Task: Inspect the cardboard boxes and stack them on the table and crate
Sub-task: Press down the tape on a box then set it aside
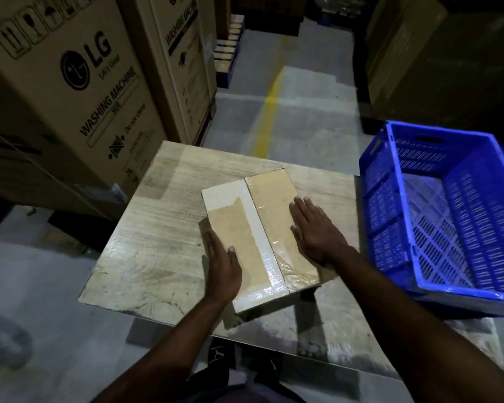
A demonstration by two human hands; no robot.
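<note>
The blue plastic crate (448, 222), lattice-walled and rectangular, sits at three o'clock beside the table (157, 228) with nothing visible inside. One flat cardboard box (256, 237), sealed with glossy tape, lies at the middle of the pale wood-grain tabletop. The left hand (223, 266) and right hand (314, 231) press flat on it, fingers extended, gripping nothing. Tall printed cartons (70, 91) stand at ten o'clock.

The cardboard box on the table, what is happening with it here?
A person has both hands flat on a taped cardboard box lying on a wooden table. The left hand rests on its near left part, the right hand on its right side. A blue crate stands empty to the right; nothing is stacked yet.
</note>
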